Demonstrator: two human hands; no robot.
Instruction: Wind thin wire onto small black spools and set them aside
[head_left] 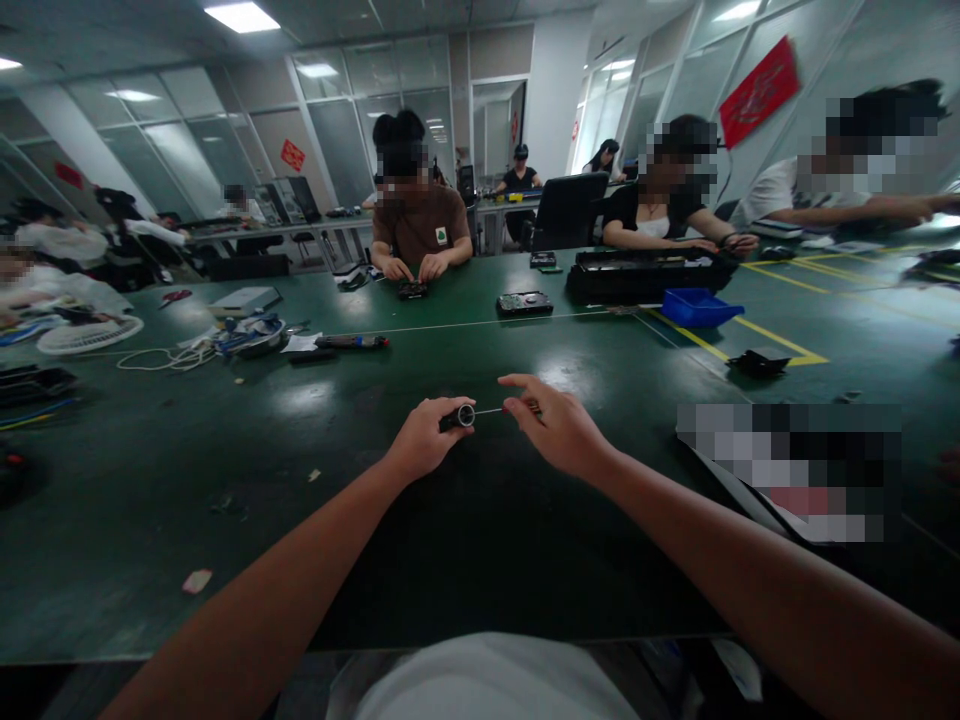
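My left hand (422,440) is closed around a small black part with a round, ring-shaped end (466,415), held over the green table. In my right hand (568,430) is a thin screwdriver (490,411), gripped between thumb and fingers, with the index finger stretched out above it. Its metal shaft points left and its tip meets or nearly meets the black part; I cannot tell which. A bit of red shows at the handle, most of which the fingers hide.
Beyond my hands lies a hard drive (525,303). A blue bin (697,307) stands by a long black housing (645,277) at the right. A pen-shaped electric screwdriver (352,342) and bundled cables (251,335) lie left. Across the table a person in brown (420,225) handles a small part.
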